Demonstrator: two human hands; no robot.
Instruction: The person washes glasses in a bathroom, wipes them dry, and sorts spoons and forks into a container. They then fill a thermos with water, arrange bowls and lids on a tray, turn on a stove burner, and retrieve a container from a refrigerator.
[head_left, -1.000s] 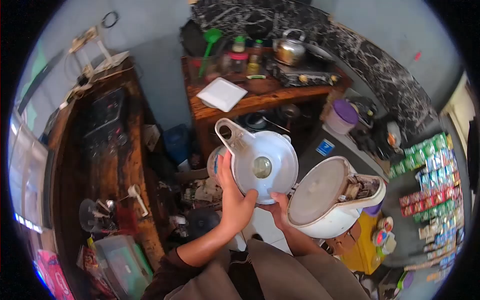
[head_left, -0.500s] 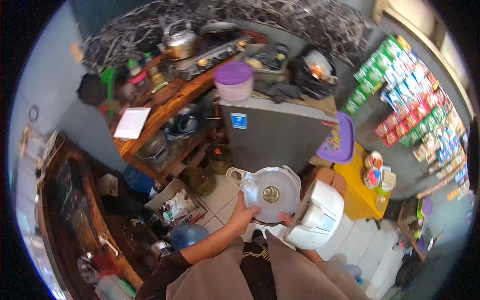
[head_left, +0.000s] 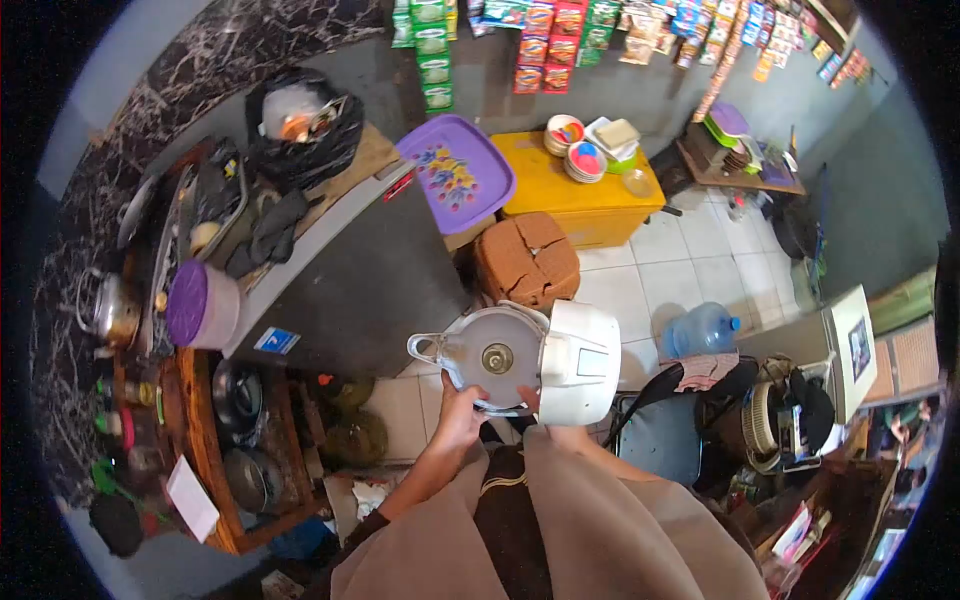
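Note:
In front of my body I hold a white rice cooker (head_left: 585, 365), seen from above with its round grey metal inside (head_left: 475, 340) showing. A brassy round piece (head_left: 497, 358) sits at the middle of that inside. A pale loop handle (head_left: 424, 347) sticks out on the left. My left hand (head_left: 458, 418) is closed on the near left rim, its thumb over the edge. My right hand (head_left: 562, 436) grips the near right side beneath the white part. Its thumb shows at the rim, while its other fingers are hidden.
A grey fridge (head_left: 380, 290) lies left of the cooker. Beyond are a brown block-like stool (head_left: 528, 258), a yellow cabinet (head_left: 570, 205) with stacked bowls, and a purple tray (head_left: 470, 205). To the right stand a water jug (head_left: 698, 330) and a chair (head_left: 660, 445).
My view has turned to the right, so the fridge and stove have shifted left and the chair and water jug have come into sight. The rice cooker has stayed in both hands.

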